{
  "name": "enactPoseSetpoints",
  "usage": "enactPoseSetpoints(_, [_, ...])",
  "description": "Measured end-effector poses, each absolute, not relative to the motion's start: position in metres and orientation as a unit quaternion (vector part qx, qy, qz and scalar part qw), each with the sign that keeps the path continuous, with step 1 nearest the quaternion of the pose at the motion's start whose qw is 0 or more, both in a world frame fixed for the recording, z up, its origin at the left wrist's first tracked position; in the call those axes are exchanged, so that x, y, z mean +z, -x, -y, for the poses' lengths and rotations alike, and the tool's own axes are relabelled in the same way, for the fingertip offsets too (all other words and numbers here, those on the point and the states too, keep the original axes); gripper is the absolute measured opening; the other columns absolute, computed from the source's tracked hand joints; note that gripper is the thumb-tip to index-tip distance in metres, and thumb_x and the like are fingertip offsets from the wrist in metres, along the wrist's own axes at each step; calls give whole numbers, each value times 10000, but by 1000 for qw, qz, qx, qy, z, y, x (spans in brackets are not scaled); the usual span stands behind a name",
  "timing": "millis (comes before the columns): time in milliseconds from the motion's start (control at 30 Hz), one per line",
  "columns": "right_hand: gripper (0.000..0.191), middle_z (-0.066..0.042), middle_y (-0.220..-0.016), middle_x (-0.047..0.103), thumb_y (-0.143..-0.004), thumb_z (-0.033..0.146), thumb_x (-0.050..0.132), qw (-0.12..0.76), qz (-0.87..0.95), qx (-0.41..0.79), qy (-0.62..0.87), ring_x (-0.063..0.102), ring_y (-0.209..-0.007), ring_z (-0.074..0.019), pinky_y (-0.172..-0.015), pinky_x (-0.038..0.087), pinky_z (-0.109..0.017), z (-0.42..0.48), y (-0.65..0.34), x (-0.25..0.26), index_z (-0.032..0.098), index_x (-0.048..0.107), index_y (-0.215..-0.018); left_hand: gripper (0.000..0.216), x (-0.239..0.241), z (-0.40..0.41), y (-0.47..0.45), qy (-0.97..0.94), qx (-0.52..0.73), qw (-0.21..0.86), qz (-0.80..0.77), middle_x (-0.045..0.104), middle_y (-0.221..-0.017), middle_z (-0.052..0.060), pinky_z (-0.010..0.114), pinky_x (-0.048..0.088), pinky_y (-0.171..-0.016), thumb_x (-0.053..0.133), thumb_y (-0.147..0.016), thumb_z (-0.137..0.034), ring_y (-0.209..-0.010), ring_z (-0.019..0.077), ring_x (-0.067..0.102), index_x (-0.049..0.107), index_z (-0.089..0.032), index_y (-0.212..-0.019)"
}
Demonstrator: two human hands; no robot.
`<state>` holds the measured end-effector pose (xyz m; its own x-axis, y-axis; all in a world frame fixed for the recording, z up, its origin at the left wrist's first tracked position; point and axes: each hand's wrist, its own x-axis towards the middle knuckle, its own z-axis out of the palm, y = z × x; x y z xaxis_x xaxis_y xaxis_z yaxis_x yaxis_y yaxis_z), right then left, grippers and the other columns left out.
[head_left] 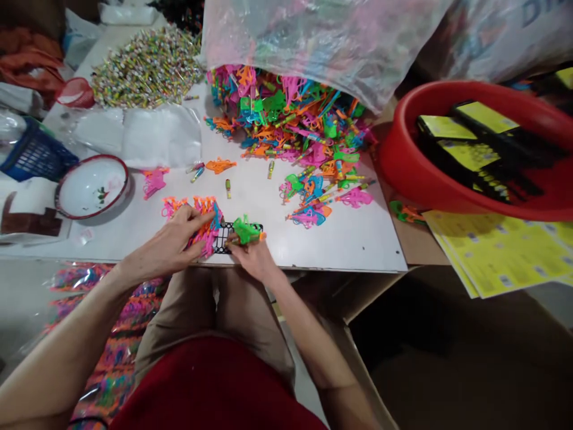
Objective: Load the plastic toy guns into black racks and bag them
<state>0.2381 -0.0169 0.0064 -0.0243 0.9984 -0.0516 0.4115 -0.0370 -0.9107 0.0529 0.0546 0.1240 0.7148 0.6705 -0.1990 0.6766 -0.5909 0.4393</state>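
A black plastic grid rack [222, 239] lies at the table's front edge. Its left part is covered by a tight row of pink, orange and blue plastic toys [208, 222]. My left hand [172, 239] grips this row, with its fingers at the back and the thumb at the front. In my right hand [255, 258] is a small green plastic toy [245, 230] with an orange tip, held over the right end of the rack. The fingertips beneath the toy are partly hidden. Just behind lie small candy-like tubes [228, 189] and a loose orange toy [221, 165].
A big heap of coloured toys [286, 119] spills from a clear plastic bag [313, 36]. To the right stands a red tub [403, 155] of black racks, by yellow printed sheets [505, 257]. At left are an enamel bowl [89, 185], a blue basket [38, 149] and a tube pile [147, 68].
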Motion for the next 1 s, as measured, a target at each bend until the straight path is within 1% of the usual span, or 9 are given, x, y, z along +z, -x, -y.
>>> enactPoseSetpoints(100, [225, -62, -943, 690, -939, 232, 478, 357, 590, 384, 614, 667, -830, -185, -764, 549, -311, 37, -201, -12, 237, 654, -1080, 546, 126, -53, -54, -896, -2, 247, -369, 427, -1025, 61, 407, 450, -920, 417, -868, -309, -946, 213, 496, 443, -175, -1397])
enactPoseSetpoints(200, [184, -100, -1017, 656, -935, 232, 503, 325, 615, 340, 633, 640, -948, -218, -811, 537, -326, 38, -193, -13, 212, 658, -1031, 519, 124, -52, -55, -900, 13, 235, -366, 422, -1016, 66, 420, 445, -926, 410, -871, -302, -948, 217, 483, 470, -165, -1367])
enactPoseSetpoints(367, [190, -98, -1048, 618, -967, 209, 438, 189, 683, 274, 650, 617, -913, -189, -761, 523, -278, 37, -193, 5, 191, 612, -1042, 503, 119, -54, -54, -898, 18, 246, -364, 427, -999, 64, 399, 454, -902, 421, -870, -309, -944, 210, 481, 494, -159, -1345])
enactPoseSetpoints(500, [214, -108, -1048, 609, -961, 148, 396, 118, 687, 241, 675, 609, -918, -203, -750, 512, -292, 30, -185, 20, 167, 585, -1058, 507, 117, -55, -55, -893, 26, 235, -384, 440, -1022, 75, 405, 451, -914, 380, -896, -317, -960, 212, 494, 502, -148, -1358])
enactPoseSetpoints(600, [247, -127, -1050, 614, -951, 111, 372, 88, 688, 258, 673, 617, -884, -201, -726, 508, -289, 22, -178, 27, 155, 594, -1050, 528, 117, -51, -59, -883, 29, 216, -415, 457, -1034, 84, 431, 444, -942, 373, -928, -435, -1002, 235, 504, 529, -152, -1346])
enactPoseSetpoints(700, [272, -145, -1060, 612, -947, 96, 355, 87, 684, 258, 677, 618, -892, -208, -707, 504, -289, 21, -174, 28, 146, 597, -1060, 602, 116, -45, -63, -881, 23, 169, -441, 465, -1054, 93, 455, 456, -937, 444, -887, -528, -1018, 264, 520, 524, -157, -1355])
enactPoseSetpoints(800, [250, -132, -1059, 616, -938, 100, 394, 117, 704, 270, 647, 612, -916, -201, -746, 503, -291, 26, -188, 24, 143, 599, -1076, 578, 113, -40, -63, -883, 29, 144, -445, 479, -1056, 89, 446, 476, -912, 451, -884, -472, -1001, 261, 545, 501, -170, -1373])
enactPoseSetpoints(900, [231, -80, -1042, 641, -927, 130, 463, 190, 737, 323, 563, 614, -920, -159, -797, 490, -256, 19, -235, 22, 166, 605, -1105, 547, 108, -39, -60, -887, 33, 134, -441, 498, -1067, 94, 445, 492, -883, 444, -882, -417, -1003, 267, 558, 499, -171, -1368])
enactPoseSetpoints(1000, [261, -91, -1069, 652, -961, 195, 428, 245, 698, 256, 622, 608, -985, -176, -862, 469, -281, -16, -301, 31, 154, 598, -1155, 535, 103, -39, -58, -896, 39, 111, -427, 503, -1068, 104, 438, 508, -833, 442, -874, -376, -987, 274, 561, 498, -167, -1363])
